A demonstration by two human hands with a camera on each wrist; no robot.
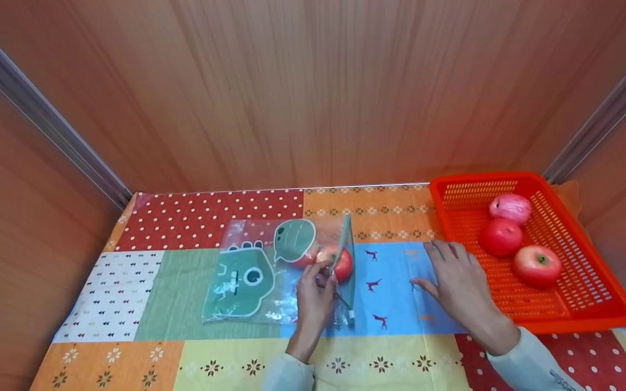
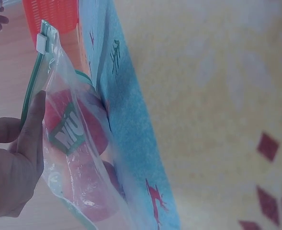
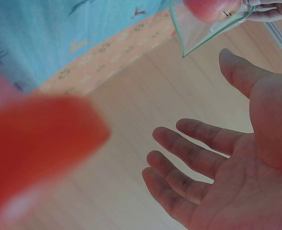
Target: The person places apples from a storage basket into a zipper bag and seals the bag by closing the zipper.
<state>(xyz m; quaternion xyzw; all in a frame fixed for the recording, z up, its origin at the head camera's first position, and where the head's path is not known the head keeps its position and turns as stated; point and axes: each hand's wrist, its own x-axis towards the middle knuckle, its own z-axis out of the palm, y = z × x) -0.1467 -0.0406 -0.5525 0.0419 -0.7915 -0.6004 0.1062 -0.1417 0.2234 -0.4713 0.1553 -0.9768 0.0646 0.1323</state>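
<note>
Two hands above patchwork tablecloth (image 1: 182, 293): left hand (image 1: 314, 296) pinches mouth of clear zip bag (image 1: 263, 271) between thumb and fingers; right hand (image 1: 457, 279) released, fingers extended and slightly apart, holding nothing, between bag and orange-red basket (image 1: 557, 326)

Surroundings: bag on tablecloth, left of basket; white slider (image 2: 41, 44) at near end of green zip strip (image 2: 32, 82); left hand partly covers bag mouth in head view; wood-grain panel (image 1: 313, 98) behind

Containers: bag holds at least two bagged apples (image 1: 344, 267) close to mouth; basket holds three loose apples (image 1: 537, 266)
</note>
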